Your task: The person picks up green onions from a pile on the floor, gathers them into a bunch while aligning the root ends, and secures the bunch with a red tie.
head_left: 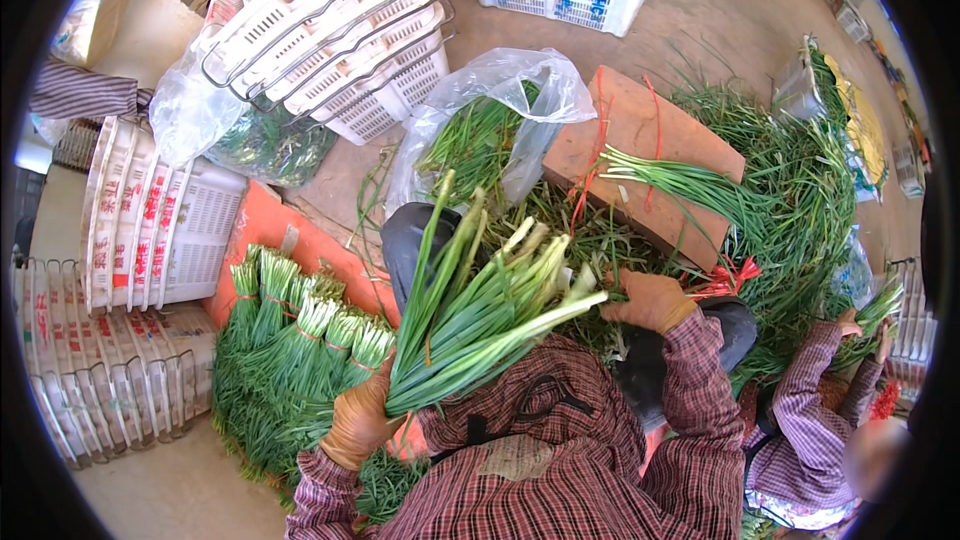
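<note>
A gloved left hand [358, 420] has its fingers wrapped around a bunch of long green scallions [480, 310] held over the lap. The gloved right hand [648, 300] fingers curl on the loose scallion pile [800, 200] right. Tied scallion bundles [290, 350] lie left.

Loose bunch of green scallions [480, 305] with pale white stalk ends, frame centre, held at its green lower end, fanning up-right, white tips spread toward upper right, leaves bunched at lower left.
</note>
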`<move>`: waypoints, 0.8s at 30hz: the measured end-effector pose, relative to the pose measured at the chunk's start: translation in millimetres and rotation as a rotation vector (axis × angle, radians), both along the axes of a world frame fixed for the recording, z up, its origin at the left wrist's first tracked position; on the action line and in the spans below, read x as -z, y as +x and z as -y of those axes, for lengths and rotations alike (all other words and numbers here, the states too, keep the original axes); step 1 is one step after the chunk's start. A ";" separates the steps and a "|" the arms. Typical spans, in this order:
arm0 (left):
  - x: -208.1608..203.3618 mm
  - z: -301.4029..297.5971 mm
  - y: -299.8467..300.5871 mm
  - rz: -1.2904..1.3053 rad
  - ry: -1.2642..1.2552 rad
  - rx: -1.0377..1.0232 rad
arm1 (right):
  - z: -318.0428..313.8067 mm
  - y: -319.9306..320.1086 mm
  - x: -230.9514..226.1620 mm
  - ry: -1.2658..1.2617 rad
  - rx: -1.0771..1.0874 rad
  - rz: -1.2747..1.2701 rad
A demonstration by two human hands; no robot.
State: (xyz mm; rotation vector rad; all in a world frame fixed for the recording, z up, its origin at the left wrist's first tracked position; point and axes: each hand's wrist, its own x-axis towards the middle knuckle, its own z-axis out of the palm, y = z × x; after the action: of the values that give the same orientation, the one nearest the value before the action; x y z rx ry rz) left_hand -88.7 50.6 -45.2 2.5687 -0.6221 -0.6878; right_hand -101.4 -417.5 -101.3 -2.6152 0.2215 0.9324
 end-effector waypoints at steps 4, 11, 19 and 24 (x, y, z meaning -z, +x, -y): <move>34.6 5.1 -17.1 0.179 0.136 0.016 | -0.5 -8.0 -30.7 0.202 0.322 0.251; 45.8 11.1 -24.9 0.222 0.096 0.004 | -54.9 30.3 -49.8 0.190 -0.069 0.753; 72.5 0.7 -31.9 0.101 -0.083 -0.162 | -94.2 51.9 29.6 0.198 -0.179 0.601; 80.6 -4.5 -24.0 -0.097 -0.110 -0.219 | -11.7 52.9 77.0 -0.138 -0.075 0.764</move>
State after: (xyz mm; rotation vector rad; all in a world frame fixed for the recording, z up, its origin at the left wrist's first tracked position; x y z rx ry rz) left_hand -112.7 55.2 -125.7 2.4386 -0.3310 -0.6786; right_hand -48.6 -405.8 -178.3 -2.9008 -0.0152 -0.1118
